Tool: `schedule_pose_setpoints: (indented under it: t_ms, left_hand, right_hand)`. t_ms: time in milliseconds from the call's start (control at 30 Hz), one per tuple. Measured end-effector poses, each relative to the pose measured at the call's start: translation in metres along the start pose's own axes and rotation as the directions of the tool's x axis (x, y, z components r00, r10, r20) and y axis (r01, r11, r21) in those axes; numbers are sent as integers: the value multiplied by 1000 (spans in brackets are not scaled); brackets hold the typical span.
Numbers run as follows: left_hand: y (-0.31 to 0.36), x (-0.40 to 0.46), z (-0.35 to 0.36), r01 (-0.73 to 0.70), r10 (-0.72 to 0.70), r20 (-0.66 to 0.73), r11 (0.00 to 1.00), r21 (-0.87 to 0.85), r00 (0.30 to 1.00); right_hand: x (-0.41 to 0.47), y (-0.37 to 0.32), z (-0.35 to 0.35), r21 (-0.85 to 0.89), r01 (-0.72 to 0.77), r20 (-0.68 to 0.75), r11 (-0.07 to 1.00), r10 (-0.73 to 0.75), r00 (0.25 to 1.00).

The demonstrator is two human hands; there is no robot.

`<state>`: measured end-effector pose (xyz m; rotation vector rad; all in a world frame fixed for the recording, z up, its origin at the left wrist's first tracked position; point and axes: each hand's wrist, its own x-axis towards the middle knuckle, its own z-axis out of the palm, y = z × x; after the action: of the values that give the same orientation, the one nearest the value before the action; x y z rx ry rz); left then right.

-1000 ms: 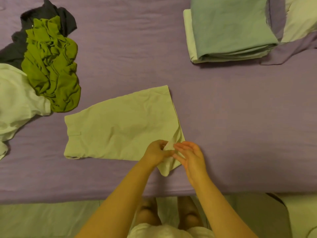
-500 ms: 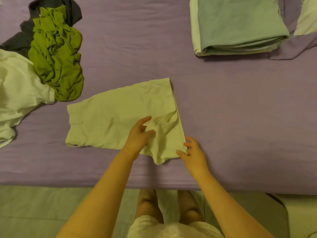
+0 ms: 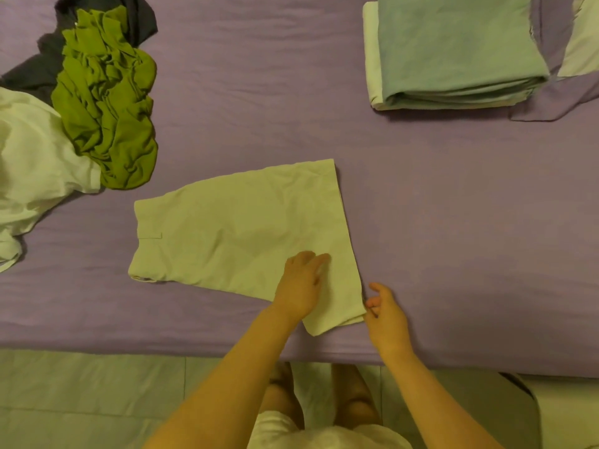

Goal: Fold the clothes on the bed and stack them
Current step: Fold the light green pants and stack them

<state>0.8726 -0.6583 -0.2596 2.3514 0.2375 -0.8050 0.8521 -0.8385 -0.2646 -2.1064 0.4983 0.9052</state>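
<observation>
Left hand point(image 3: 299, 286) flat on pale shorts point(image 3: 240, 231); right hand point(image 3: 385, 315) loosely open at their hem corner.

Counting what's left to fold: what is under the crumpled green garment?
A dark garment shows behind and under the green garment, whose lower edge overlaps a white garment. Anything else beneath is covered.

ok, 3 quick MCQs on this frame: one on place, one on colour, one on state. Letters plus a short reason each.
1. Where is the folded stack?
A far right of the bed
B near left
C on the floor

2. What colour is the crumpled garment lying on the dark one?
A red
B olive green
C blue

3. The left hand is:
A lifted off the bed
B flat on the pale shorts
C gripping the stack

Key: A, it sits at the far right; B, it is clearly olive; B, the palm lies on the shorts.
</observation>
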Motion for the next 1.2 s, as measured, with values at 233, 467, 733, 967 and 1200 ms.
schedule_pose_setpoints:
  t_ms: [233,467,733,967,1200]
  left_hand:
    - [-23,17,-13,-38,10,54,842,538,998]
    - [-51,35,-45,-48,115,-79,812,582,990]
    - [-109,62,-71,-21,45,-28,817,577,999]
    - [-129,67,-79,48,58,-185,851,523,981]
    - [-143,80,-90,77,33,-193,840,537,981]
  right_hand:
    - [-11,-16,-8,45,117,-208,992,-106,972]
    - [24,-68,35,-201,533,204,822,-497,843]
    - [67,-99,62,-453,479,-40,752,-554,832]
    - [118,-149,66,-820,474,268,320,-517,813]
    - [127,-168,75,-818,535,367,211,-525,768]
